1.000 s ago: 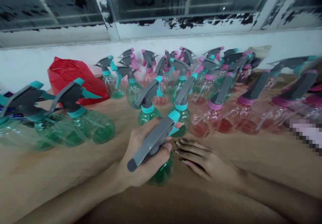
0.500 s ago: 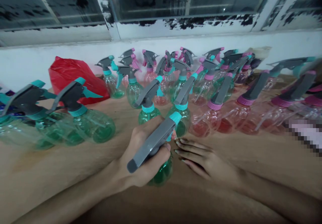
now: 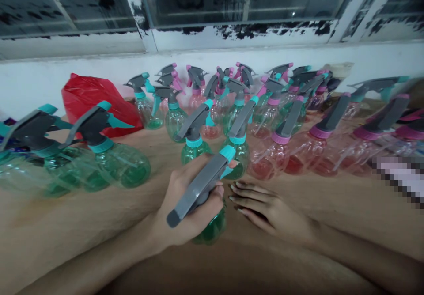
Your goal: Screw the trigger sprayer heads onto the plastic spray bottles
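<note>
My left hand (image 3: 185, 206) is wrapped round the neck of a green spray bottle (image 3: 212, 231) with a grey and turquoise trigger head. The bottle stands at the near middle of the table, its nozzle facing away and to the right. My fingers hide its collar and most of the trigger. Just right of it, my right hand (image 3: 270, 206) lies flat on the table with its fingers stretched out, holding nothing. Directly beyond my hands stand two more green spray bottles (image 3: 195, 149), and a pink spray bottle (image 3: 268, 160) is beside them.
Rows of green and pink spray bottles fill the far side of the wooden table (image 3: 109, 215). More green spray bottles (image 3: 122, 164) stand at the left, before a red plastic bag (image 3: 96, 100). A blurred-out patch (image 3: 400, 175) covers something at the right. Behind are a white wall and windows.
My left hand's fingers at the trigger have shifted slightly, and the nozzle sits a little further left. My right hand stays flat in place. The whole view has drifted slightly.
</note>
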